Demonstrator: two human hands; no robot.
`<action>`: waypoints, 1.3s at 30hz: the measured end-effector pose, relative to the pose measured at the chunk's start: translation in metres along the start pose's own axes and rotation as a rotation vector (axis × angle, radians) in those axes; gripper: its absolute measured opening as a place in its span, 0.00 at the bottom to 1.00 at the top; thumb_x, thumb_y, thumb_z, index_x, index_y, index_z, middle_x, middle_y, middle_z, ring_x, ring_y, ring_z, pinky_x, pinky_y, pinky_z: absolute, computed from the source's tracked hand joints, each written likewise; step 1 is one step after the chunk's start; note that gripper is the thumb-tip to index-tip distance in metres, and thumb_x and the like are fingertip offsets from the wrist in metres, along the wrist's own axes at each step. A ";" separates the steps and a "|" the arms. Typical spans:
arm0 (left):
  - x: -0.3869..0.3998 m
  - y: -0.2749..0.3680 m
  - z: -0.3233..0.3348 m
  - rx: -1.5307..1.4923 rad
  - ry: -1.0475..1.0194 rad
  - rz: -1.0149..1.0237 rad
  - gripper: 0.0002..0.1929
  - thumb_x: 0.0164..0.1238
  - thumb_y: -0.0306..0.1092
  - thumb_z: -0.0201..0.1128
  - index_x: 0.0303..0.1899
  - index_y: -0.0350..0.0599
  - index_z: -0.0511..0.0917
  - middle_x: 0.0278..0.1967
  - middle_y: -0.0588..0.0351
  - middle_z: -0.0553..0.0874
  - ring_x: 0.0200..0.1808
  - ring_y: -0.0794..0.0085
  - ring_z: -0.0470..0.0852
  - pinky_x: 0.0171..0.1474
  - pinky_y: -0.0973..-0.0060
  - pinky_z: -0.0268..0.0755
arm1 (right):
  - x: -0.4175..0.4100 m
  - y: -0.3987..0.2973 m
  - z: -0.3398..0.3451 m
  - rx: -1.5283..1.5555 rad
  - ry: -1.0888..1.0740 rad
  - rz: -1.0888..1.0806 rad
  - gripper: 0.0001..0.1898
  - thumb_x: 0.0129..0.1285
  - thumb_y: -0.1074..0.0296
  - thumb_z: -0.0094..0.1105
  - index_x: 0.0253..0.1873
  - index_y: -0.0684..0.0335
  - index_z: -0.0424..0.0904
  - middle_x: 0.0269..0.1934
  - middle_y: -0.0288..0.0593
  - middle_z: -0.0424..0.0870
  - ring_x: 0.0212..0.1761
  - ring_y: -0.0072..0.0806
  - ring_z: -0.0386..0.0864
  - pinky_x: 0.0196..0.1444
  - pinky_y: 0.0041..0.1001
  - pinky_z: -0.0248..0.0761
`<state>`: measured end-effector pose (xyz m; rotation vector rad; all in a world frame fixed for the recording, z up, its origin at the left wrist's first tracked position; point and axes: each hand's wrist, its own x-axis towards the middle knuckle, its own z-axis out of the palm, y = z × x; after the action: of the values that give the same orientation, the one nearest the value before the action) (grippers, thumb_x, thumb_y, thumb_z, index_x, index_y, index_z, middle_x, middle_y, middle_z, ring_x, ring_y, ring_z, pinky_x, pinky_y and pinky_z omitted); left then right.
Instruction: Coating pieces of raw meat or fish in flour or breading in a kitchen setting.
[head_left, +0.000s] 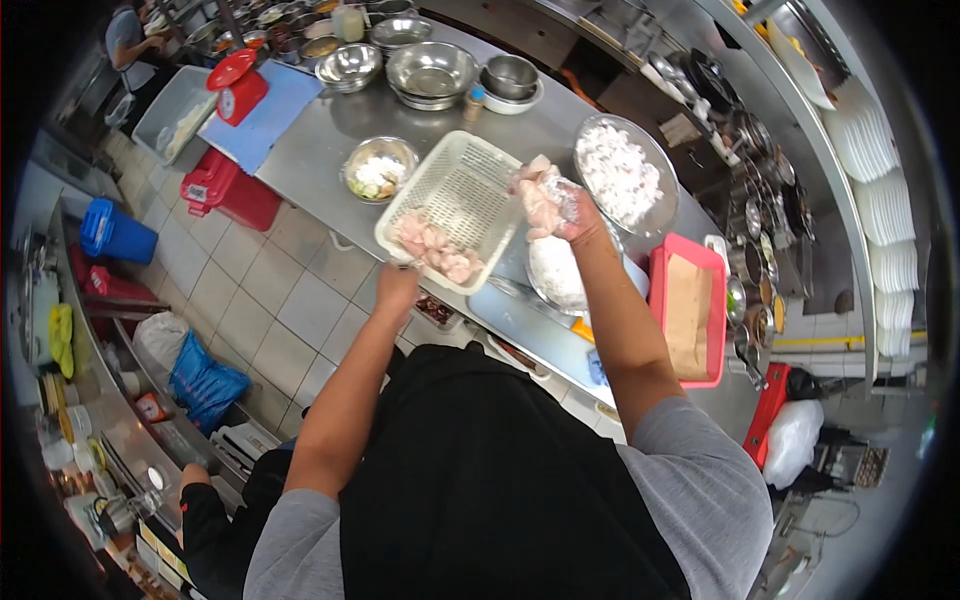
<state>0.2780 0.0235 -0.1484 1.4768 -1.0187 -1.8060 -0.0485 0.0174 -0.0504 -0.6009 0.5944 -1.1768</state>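
My right hand (576, 214) holds several pieces of pale raw meat (541, 196), partly dusted with white powder. It is above the right edge of a white perforated plastic basket (457, 176). More raw meat pieces (433, 244) lie in the basket's near end. At the basket's near left corner, my left hand (397, 291) is closed on the rim. A bowl of white powder (556, 274) stands below my right hand, partly hidden by my forearm. Beyond it is a big metal bowl of white-coated pieces (619, 174). A small metal bowl (380, 170) with white powder and other food stands left of the basket.
A pink tray lined with brown paper (688, 319) is at the right. Stacked metal bowls (431, 71) and a capped bottle (474, 105) stand at the back. A red scale (238, 88) rests on a blue board. Another person (129, 41) is at the far left.
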 end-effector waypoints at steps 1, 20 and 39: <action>0.000 -0.004 -0.005 0.002 -0.014 -0.006 0.20 0.58 0.24 0.58 0.53 0.27 0.72 0.33 0.47 0.82 0.31 0.63 0.82 0.34 0.65 0.77 | -0.014 -0.007 0.002 -0.095 0.014 -0.055 0.22 0.62 0.61 0.62 0.58 0.64 0.73 0.51 0.53 0.80 0.44 0.33 0.83 0.33 0.26 0.81; -0.062 0.027 0.135 0.593 -0.418 0.289 0.18 0.61 0.34 0.67 0.49 0.33 0.76 0.38 0.45 0.85 0.36 0.61 0.85 0.42 0.67 0.75 | -0.085 0.055 -0.080 -1.895 0.581 0.183 0.34 0.48 0.62 0.67 0.63 0.65 0.72 0.52 0.57 0.83 0.53 0.49 0.81 0.57 0.38 0.75; -0.047 0.007 0.158 0.057 -0.512 -0.217 0.11 0.68 0.28 0.58 0.49 0.40 0.72 0.39 0.54 0.83 0.36 0.69 0.85 0.33 0.74 0.76 | -0.120 0.033 -0.013 -2.034 0.497 0.485 0.40 0.47 0.61 0.68 0.68 0.63 0.65 0.51 0.60 0.82 0.55 0.49 0.80 0.57 0.39 0.75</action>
<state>0.1338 0.0893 -0.1032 1.2165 -1.1889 -2.4061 -0.0688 0.1398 -0.0695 -1.6700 2.2167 0.1775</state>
